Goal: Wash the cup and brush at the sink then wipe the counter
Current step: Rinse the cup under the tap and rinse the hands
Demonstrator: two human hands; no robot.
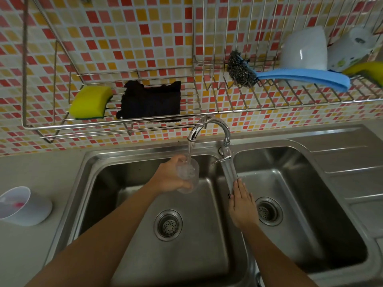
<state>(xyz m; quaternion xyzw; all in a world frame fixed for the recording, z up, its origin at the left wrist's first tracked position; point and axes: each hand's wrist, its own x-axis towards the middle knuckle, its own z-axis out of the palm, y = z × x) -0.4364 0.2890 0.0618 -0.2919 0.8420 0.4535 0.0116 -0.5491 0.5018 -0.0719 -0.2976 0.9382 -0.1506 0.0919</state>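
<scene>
My left hand [170, 177] grips a clear cup [189, 176] and holds it upright under the tap [207, 127] over the left basin of the sink [128, 235]. Water runs from the spout into the cup. My right hand [241, 206] lies flat, fingers straight, on the steel divider between the two basins. A scrub brush with a blue handle [306, 77] and a dark wire head [240, 70] lies on the wall rack at the right. A dark cloth [151, 100] and a yellow sponge [90, 101] sit on the left rack shelf.
A white bowl with something pink inside [22, 206] stands on the counter at the left. White cups [304, 48] and a second yellow sponge [364, 69] rest on the right rack. The right basin [310, 224] and a ribbed draining board [352, 172] lie to the right.
</scene>
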